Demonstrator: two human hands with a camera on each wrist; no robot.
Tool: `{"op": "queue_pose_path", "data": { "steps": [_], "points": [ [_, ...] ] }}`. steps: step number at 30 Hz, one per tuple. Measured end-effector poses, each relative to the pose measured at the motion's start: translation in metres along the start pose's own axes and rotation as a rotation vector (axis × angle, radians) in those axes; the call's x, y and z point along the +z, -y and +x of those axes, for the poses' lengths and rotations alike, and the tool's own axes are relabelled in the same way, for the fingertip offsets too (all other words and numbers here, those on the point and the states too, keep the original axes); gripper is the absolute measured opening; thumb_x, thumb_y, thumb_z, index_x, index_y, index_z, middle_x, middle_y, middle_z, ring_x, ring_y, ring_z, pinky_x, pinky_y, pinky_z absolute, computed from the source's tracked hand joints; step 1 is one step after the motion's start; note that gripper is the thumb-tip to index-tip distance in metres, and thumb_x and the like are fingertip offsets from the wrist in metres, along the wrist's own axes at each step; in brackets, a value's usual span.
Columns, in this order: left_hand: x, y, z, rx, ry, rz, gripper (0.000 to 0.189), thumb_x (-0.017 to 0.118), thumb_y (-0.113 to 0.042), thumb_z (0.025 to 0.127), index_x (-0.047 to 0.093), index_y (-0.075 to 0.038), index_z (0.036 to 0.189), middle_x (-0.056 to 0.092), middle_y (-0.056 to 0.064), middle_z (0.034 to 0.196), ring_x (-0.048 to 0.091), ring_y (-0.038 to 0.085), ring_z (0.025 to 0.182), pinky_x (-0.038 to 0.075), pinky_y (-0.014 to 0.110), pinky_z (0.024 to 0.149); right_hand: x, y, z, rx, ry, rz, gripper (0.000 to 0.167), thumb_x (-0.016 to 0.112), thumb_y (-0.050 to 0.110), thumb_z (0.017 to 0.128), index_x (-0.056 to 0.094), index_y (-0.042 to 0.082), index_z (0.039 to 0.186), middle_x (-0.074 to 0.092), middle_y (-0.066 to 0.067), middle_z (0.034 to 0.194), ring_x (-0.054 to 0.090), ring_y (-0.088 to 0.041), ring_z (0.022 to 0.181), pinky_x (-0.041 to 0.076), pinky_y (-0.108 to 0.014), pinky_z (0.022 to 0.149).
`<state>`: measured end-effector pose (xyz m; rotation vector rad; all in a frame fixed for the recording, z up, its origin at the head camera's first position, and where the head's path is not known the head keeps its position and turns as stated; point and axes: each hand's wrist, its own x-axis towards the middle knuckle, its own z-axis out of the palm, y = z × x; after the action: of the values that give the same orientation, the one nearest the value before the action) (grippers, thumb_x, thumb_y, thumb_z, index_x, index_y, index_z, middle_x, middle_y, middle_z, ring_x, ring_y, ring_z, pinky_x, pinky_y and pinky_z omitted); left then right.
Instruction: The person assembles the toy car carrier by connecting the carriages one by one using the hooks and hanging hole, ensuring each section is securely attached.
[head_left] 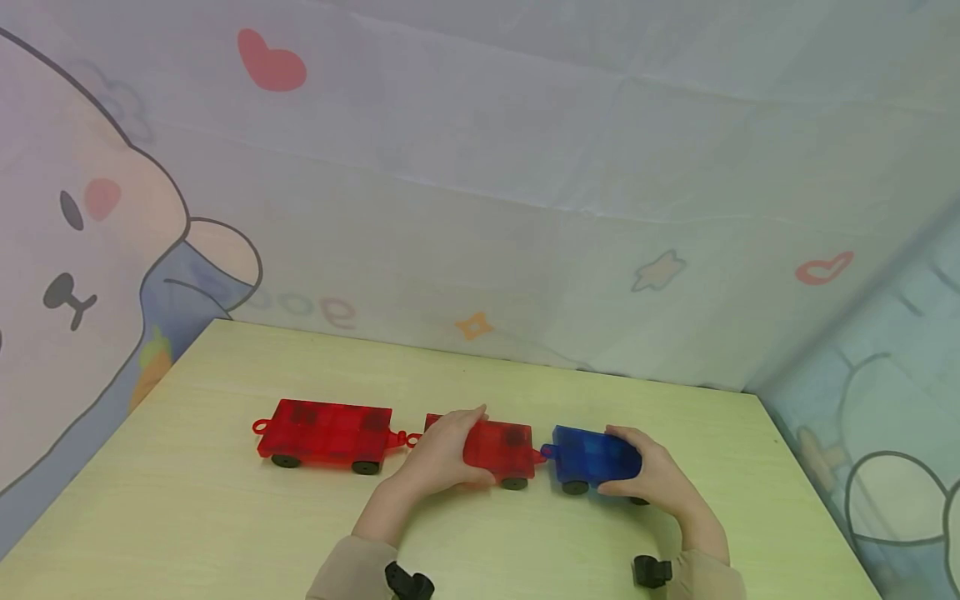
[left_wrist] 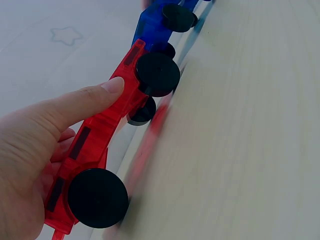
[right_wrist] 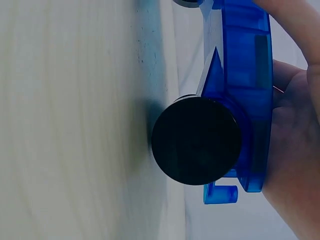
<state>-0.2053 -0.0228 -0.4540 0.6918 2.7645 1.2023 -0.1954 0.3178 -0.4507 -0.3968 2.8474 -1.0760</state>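
Note:
Three toy train cars stand in a row on the table. My left hand (head_left: 442, 454) grips the middle red car (head_left: 498, 448), thumb along its near side and fingers over its far side. My right hand (head_left: 652, 471) holds the rear of the blue car (head_left: 588, 454) between thumb and fingers. A blue hook (right_wrist: 222, 194) sticks out at that car's end in the right wrist view. The blue ring (head_left: 550, 451) meets the middle car's red coupling; whether they are hooked I cannot tell. Farther left stands another red car (head_left: 330, 433), its coupling (head_left: 397, 437) at the middle car's ring.
The pale wooden table (head_left: 187, 517) runs back to a printed cloth (head_left: 480, 167) hanging behind it. Black wrist devices (head_left: 408, 581) sit at both sleeves, near the table's front.

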Motion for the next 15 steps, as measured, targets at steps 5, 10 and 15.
{"op": "queue_pose_path", "data": {
  "steps": [5, 10, 15],
  "points": [
    [0.0001, 0.0001, -0.0003, -0.003, 0.001, -0.003, 0.091, 0.086, -0.030, 0.073, 0.041, -0.002, 0.147, 0.053, 0.009, 0.142, 0.044, 0.034, 0.135, 0.041, 0.056, 0.107, -0.0006, 0.0022, -0.0003, -0.004, 0.005, -0.009, 0.090, 0.087, 0.031, 0.072, 0.043, 0.000, 0.144, 0.045, -0.024, 0.146, 0.035, -0.050, 0.137, 0.034, -0.067, 0.106],
    [-0.0001, -0.0004, -0.0006, -0.003, 0.002, -0.006, 0.091, 0.086, -0.030, 0.073, 0.041, -0.001, 0.147, 0.053, 0.009, 0.142, 0.043, 0.034, 0.135, 0.041, 0.056, 0.107, -0.0005, 0.0026, -0.0002, -0.005, 0.001, -0.016, 0.090, 0.087, 0.031, 0.071, 0.043, 0.000, 0.144, 0.045, -0.024, 0.146, 0.035, -0.050, 0.137, 0.034, -0.067, 0.106],
    [-0.0006, -0.0010, -0.0007, -0.004, 0.001, -0.007, 0.092, 0.086, -0.030, 0.073, 0.040, -0.002, 0.147, 0.053, 0.009, 0.143, 0.043, 0.034, 0.136, 0.041, 0.056, 0.107, -0.0003, 0.0031, 0.0000, -0.009, 0.001, -0.016, 0.090, 0.087, 0.031, 0.071, 0.043, -0.001, 0.144, 0.045, -0.024, 0.146, 0.035, -0.050, 0.137, 0.033, -0.067, 0.106]
  ]
}}
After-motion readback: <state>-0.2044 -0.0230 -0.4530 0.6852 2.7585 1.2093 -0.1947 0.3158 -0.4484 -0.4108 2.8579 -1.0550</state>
